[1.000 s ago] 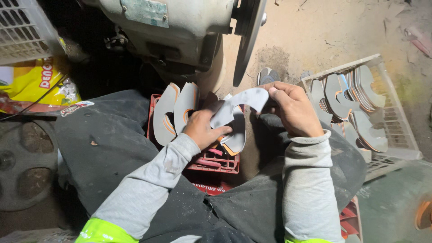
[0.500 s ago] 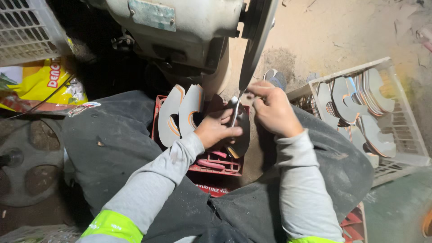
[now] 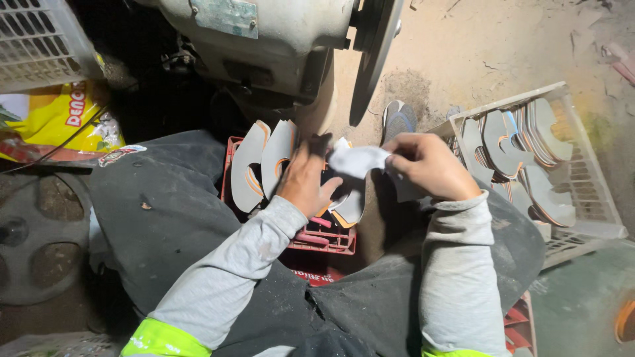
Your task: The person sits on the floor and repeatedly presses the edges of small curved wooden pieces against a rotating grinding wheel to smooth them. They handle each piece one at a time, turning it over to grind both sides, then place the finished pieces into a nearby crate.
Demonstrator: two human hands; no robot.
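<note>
My left hand (image 3: 306, 180) and my right hand (image 3: 428, 165) hold one curved grey cut piece (image 3: 360, 160) between them, over a red plastic crate (image 3: 311, 238) on my lap. The left hand grips its left end, the right hand pinches its right end. Several similar grey curved pieces (image 3: 261, 165) stand upright in the red crate just left of my left hand. Straight ahead sits a grey bench machine (image 3: 264, 39) with a dark round wheel (image 3: 374, 59) on its right side.
A white wire-mesh crate (image 3: 592, 198) at the right holds several more curved pieces. A yellow printed bag (image 3: 59, 122) and a white basket (image 3: 36, 39) lie at the upper left. A shoe toe (image 3: 398, 118) shows on the dusty floor. Dark trousers cover my knees.
Both hands have turned the grey piece from edge-on near the wheel to flat, and moved it slightly toward me. The view has shifted a little.
</note>
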